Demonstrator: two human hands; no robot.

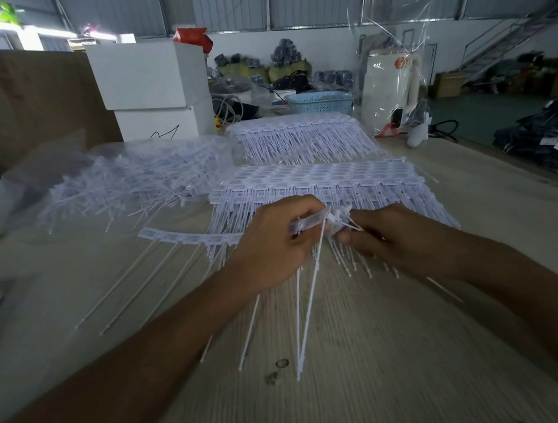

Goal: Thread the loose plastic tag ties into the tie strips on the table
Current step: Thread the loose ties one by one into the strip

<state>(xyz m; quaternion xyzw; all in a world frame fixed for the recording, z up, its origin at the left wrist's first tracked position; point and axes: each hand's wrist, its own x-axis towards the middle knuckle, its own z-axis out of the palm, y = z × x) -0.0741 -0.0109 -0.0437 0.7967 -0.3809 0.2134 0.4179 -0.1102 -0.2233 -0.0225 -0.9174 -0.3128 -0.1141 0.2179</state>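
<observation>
My left hand (274,246) grips the right end of a white tie strip (184,238) that trails left over the table, its long thin tails hanging toward me. My right hand (381,235) pinches a small white tie head (339,220) right against that strip's end, fingers curled. Both hands meet just in front of a stack of finished tie strips (319,181). A second stack (300,133) lies behind it. A heap of loose tag ties (136,181) sits at the left on clear plastic.
White boxes (151,87) and a brown board (25,100) stand at the table's back left. A blue basket (319,102) and a white container wrapped in clear plastic (388,86) are behind the stacks. Dark clothing (535,139) lies at the right. The wooden table (374,373) stretches toward me.
</observation>
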